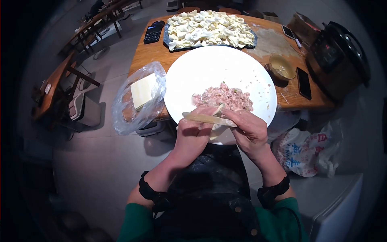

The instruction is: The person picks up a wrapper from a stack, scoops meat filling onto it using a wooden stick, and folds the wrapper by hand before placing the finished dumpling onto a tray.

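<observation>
Both hands meet over the near part of a large white plate (183, 80). My left hand (192, 128) is closed on a pale wonton wrapper (216, 132), partly folded and largely hidden by the fingers. My right hand (250, 131) pinches the same wrapper from the other side. A flat wooden stick (207, 118) lies across the fingers of both hands, its right end in my right hand. Just beyond the fingertips, a mound of pink minced meat filling (225, 97) with green bits sits on the plate. Whether filling is inside the wrapper cannot be seen.
A tray (173, 47) heaped with wrapped wontons (209, 29) stands behind the plate. Left are square wrappers (143, 92) in a plastic bag (123, 117). Right are a bowl (282, 66), a phone (303, 83) and a cooker (338, 60). A card terminal (153, 33) stands back left.
</observation>
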`<state>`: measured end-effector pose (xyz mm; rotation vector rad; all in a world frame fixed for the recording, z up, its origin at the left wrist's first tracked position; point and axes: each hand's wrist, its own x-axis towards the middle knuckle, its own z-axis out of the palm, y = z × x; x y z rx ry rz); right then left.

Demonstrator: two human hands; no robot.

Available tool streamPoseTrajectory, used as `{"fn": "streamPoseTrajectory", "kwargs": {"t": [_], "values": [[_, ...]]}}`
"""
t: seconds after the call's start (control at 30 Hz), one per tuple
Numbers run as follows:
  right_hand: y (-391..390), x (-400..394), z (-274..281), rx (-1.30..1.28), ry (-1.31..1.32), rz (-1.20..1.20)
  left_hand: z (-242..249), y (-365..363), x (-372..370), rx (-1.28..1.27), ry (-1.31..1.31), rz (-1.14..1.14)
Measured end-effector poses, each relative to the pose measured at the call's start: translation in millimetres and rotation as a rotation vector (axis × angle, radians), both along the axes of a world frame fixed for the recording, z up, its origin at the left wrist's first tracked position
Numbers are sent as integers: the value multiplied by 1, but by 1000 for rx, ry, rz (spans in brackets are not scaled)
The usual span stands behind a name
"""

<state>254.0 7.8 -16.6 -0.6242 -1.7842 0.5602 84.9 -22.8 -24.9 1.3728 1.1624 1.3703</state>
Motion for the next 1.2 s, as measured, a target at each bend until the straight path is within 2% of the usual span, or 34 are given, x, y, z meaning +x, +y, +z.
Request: {"fn": "streamPoseTrajectory", "kwargs": {"t": [0.07, 0.1, 0.13, 0.2, 0.23, 0.33, 0.37, 0.43, 0.47, 0.53, 0.63, 0.67, 0.73, 0.8, 0.87, 0.93, 1.0, 1.1, 1.17, 1.2], "values": [[6, 8, 9, 211, -391, -31, 13, 0, -5, 477, 702, 30], [9, 7, 11, 229, -387, -60, 13, 5, -6, 518, 781, -29], [12, 10, 12, 234, -388, -66, 14, 6, -6, 525, 779, -31], [19, 18, 17, 154, -606, -31, 18, 8, -4, 460, 853, -76], [26, 19, 18, 164, -604, -44, 17, 12, -4, 499, 855, -57], [57, 17, 20, -11, -461, -137, 18, 25, -11, 621, 865, 31], [76, 22, 26, -85, -459, -211, 25, 24, -14, 562, 834, 79], [131, 22, 24, -370, -99, -340, 29, 25, -31, 562, 828, 138], [157, 25, 34, -400, -108, -456, 30, 27, -42, 545, 817, 197], [217, 37, 29, -390, -68, -484, 32, 29, -65, 540, 846, 259], [246, 35, 19, -379, 47, -505, 28, 32, -101, 491, 886, 371], [247, 38, 9, -396, 92, -444, 25, 32, -114, 458, 901, 420], [235, 41, 0, -413, 134, -381, 11, 33, -146, 432, 965, 434], [196, 43, 1, -604, 185, -233, 0, 31, -158, 389, 1030, 443], [153, 52, 0, -644, 124, -124, -3, 34, -164, 304, 1096, 394], [109, 61, -4, -635, 78, -72, -9, 37, -169, 336, 1172, 401], [73, 74, -14, -641, -22, -128, -5, 38, -170, 333, 1210, 377], [34, 93, -25, -712, -151, -91, -2, 40, -172, 299, 1245, 374], [18, 100, -31, -699, -200, -109, 1, 43, -171, 331, 1381, 301], [17, 99, -30, -694, -202, -105, 4, 44, -170, 238, 1480, 263]]}}
